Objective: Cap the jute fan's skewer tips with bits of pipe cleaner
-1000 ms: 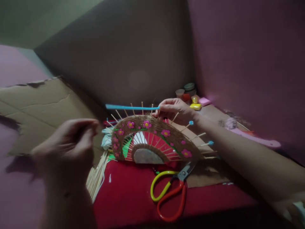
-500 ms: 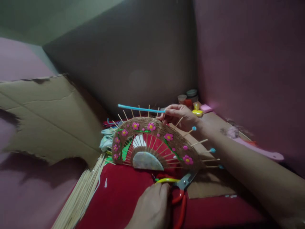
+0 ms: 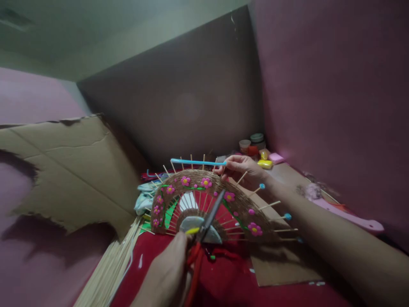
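A half-round woven fan piece (image 3: 204, 200) stands on the red cloth (image 3: 223, 281). It is brown with pink flowers, and thin wooden sticks fan out from its rim. My right hand (image 3: 244, 168) pinches a long blue strip (image 3: 196, 162) held level above the top of the fan. Several stick tips on the right carry small blue beads (image 3: 287, 216). My left hand (image 3: 169, 273) grips the scissors (image 3: 204, 228) by their yellow and red handles, and the blades point up across the front of the fan.
A torn sheet of brown cardboard (image 3: 64, 166) leans at the left. A bundle of thin pale sticks (image 3: 108, 268) lies below it. Small jars and yellow and pink lumps (image 3: 260, 151) sit in the back corner. A pink tool (image 3: 348, 215) lies at the right, by the wall.
My left hand came down from the left, took the scissors off the red cloth and lifted them in front of the fan. The view tilted upward.
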The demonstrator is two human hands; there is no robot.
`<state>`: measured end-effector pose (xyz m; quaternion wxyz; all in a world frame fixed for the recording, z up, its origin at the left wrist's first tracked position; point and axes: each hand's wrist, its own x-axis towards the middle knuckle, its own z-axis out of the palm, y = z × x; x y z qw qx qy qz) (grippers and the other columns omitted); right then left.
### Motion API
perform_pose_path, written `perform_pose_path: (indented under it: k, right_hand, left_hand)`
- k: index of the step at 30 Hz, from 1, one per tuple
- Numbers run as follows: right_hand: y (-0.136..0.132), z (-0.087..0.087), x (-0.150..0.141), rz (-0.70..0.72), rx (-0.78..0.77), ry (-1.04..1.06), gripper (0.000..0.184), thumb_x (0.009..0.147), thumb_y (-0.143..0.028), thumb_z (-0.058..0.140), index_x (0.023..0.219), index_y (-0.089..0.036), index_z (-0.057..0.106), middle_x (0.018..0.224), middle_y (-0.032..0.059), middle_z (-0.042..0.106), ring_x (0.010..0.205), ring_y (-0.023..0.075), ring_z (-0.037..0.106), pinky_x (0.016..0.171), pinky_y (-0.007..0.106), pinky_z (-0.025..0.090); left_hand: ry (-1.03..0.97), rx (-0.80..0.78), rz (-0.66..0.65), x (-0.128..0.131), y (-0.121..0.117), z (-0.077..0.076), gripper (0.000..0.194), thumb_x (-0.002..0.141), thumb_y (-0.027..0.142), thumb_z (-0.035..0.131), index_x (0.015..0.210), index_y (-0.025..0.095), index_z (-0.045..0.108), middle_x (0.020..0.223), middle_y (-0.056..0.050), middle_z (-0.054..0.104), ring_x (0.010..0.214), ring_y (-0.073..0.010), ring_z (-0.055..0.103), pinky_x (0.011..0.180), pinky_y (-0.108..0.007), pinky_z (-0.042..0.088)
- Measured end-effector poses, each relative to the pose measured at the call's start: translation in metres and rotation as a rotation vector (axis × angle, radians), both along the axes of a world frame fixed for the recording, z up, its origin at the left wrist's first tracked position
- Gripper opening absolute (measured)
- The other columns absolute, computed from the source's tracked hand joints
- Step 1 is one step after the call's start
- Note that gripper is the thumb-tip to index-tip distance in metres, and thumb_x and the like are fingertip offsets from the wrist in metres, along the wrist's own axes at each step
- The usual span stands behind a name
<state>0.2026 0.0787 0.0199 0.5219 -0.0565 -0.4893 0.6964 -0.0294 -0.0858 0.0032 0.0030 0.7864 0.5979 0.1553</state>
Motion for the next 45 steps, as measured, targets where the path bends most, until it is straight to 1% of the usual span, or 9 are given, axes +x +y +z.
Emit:
perform_pose_path:
  k: [4,8,11,20,23,27,33,38,45]
  right_hand:
    - [-0.001,-0.001,-0.001,-0.004,-0.009,0.02,0.016,0.067,-0.026,0.074,0.069,-0.014,0.063,0.073,0.0042,0.07,0.067,0.0129,0.066,0.062,0.024,0.053]
    - [0.004,-0.004,-0.001,0.0,0.032,0.042,0.018,0.066,-0.028,0.075,0.07,-0.014,0.065,0.072,0.0041,0.069,0.065,0.0124,0.065,0.061,0.024,0.054]
    - [0.003,-0.004,-0.001,0.016,0.036,0.025,0.017,0.068,-0.027,0.074,0.072,-0.013,0.065,0.075,0.0056,0.069,0.064,0.0131,0.065,0.063,0.025,0.054]
    - [-0.01,0.009,0.003,0.009,-0.003,-0.039,0.01,0.068,-0.02,0.072,0.071,-0.014,0.064,0.067,0.0001,0.068,0.058,0.0097,0.063,0.059,0.022,0.053]
    - [-0.013,0.012,0.003,-0.006,-0.038,-0.037,0.012,0.067,-0.02,0.073,0.068,-0.014,0.063,0.062,-0.0011,0.066,0.053,0.0089,0.061,0.056,0.021,0.052]
    - [-0.015,0.015,0.002,0.002,-0.082,-0.029,0.013,0.065,-0.021,0.074,0.067,-0.014,0.063,0.061,-0.0009,0.066,0.056,0.0106,0.063,0.055,0.022,0.052]
    - [-0.013,0.014,0.002,0.006,-0.068,-0.024,0.017,0.062,-0.02,0.076,0.067,-0.014,0.062,0.06,-0.0022,0.065,0.054,0.0095,0.062,0.055,0.021,0.051]
    - [-0.014,0.013,0.001,-0.013,-0.027,-0.031,0.015,0.066,-0.022,0.074,0.068,-0.014,0.061,0.062,-0.003,0.064,0.055,0.0076,0.06,0.056,0.02,0.05]
    - [-0.015,0.014,0.0,-0.04,-0.047,-0.013,0.014,0.063,-0.02,0.075,0.066,-0.014,0.063,0.061,-0.0016,0.063,0.054,0.0088,0.059,0.054,0.021,0.05]
  left_hand:
    - [0.066,0.003,0.022,0.006,0.02,0.011,0.026,0.075,0.013,0.038,0.1,0.019,0.045,0.09,-0.007,0.057,0.084,-0.0203,0.059,0.07,-0.031,0.046]
    - [0.136,0.023,0.053,0.007,0.038,0.007,0.024,0.078,0.014,0.038,0.101,0.017,0.042,0.095,-0.01,0.055,0.089,-0.0228,0.059,0.072,-0.034,0.046]
    - [0.168,0.049,0.058,0.008,0.044,0.005,0.032,0.075,0.01,0.039,0.106,0.016,0.04,0.099,-0.011,0.055,0.093,-0.0237,0.058,0.073,-0.034,0.046]
    - [0.198,0.139,0.044,0.015,0.05,0.009,0.034,0.07,0.005,0.037,0.102,0.016,0.039,0.094,-0.009,0.054,0.085,-0.0216,0.058,0.07,-0.033,0.046]
    - [0.209,0.2,0.027,0.018,0.052,0.01,0.032,0.072,0.007,0.038,0.103,0.016,0.039,0.093,-0.009,0.054,0.084,-0.0219,0.058,0.069,-0.033,0.046]
    - [0.256,0.24,0.027,0.02,0.055,0.01,0.026,0.074,0.007,0.036,0.099,0.015,0.041,0.088,-0.009,0.054,0.081,-0.0223,0.058,0.067,-0.033,0.046]
    - [0.292,0.214,0.063,0.027,0.057,0.014,0.027,0.075,0.008,0.039,0.101,0.013,0.043,0.092,-0.011,0.055,0.083,-0.0227,0.058,0.069,-0.034,0.045]
    - [0.33,0.176,0.113,0.036,0.057,0.019,0.021,0.077,0.011,0.039,0.097,0.014,0.045,0.087,-0.01,0.057,0.086,-0.0238,0.059,0.07,-0.033,0.045]
    - [0.399,0.167,0.172,0.043,0.057,0.027,0.017,0.081,0.017,0.038,0.094,0.014,0.049,0.082,-0.01,0.061,0.075,-0.0236,0.063,0.061,-0.031,0.045]
